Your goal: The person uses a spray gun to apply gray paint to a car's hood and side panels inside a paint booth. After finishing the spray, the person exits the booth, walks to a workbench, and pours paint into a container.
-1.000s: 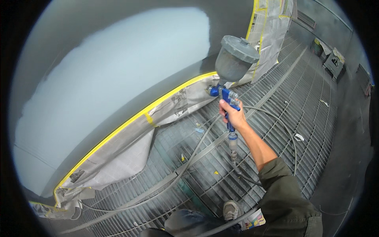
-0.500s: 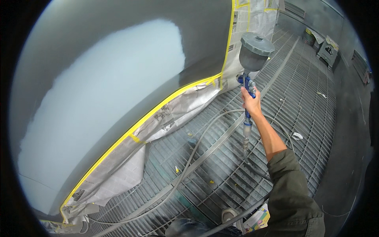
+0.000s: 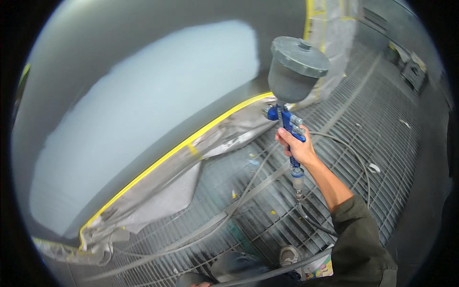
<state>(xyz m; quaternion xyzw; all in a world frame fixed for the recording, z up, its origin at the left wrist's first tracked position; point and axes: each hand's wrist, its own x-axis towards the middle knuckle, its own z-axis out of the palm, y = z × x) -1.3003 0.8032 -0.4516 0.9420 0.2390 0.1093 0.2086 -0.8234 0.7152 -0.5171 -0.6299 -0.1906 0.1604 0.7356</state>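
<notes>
My right hand (image 3: 297, 145) is wrapped round the blue handle of a spray gun (image 3: 286, 118), held upright. A grey lidded cup (image 3: 297, 71) sits on top of the gun, and its nozzle points left towards a dark curved panel (image 3: 158, 138). On that panel is a wide pale grey-blue patch (image 3: 158, 103). Below the handle, a clear fitting (image 3: 297, 179) joins the gun to an air hose (image 3: 315, 225). Only a sliver of my left hand (image 3: 202, 284) shows at the lower edge, beside a thick dark hose (image 3: 272, 272); its fingers are hidden.
Yellow tape (image 3: 191, 138) and masking paper (image 3: 167, 191) border the panel's lower edge. A thin hose (image 3: 342, 142) loops over the metal floor grating (image 3: 382, 143). A grey step stool (image 3: 414, 74) stands by the far wall. My shoe (image 3: 289, 256) is on the grating.
The spray gun now appears larger and slightly further left, in front of the panel's lower corner. The panel and floor have shifted right in view. A sliver of my left hand has appeared.
</notes>
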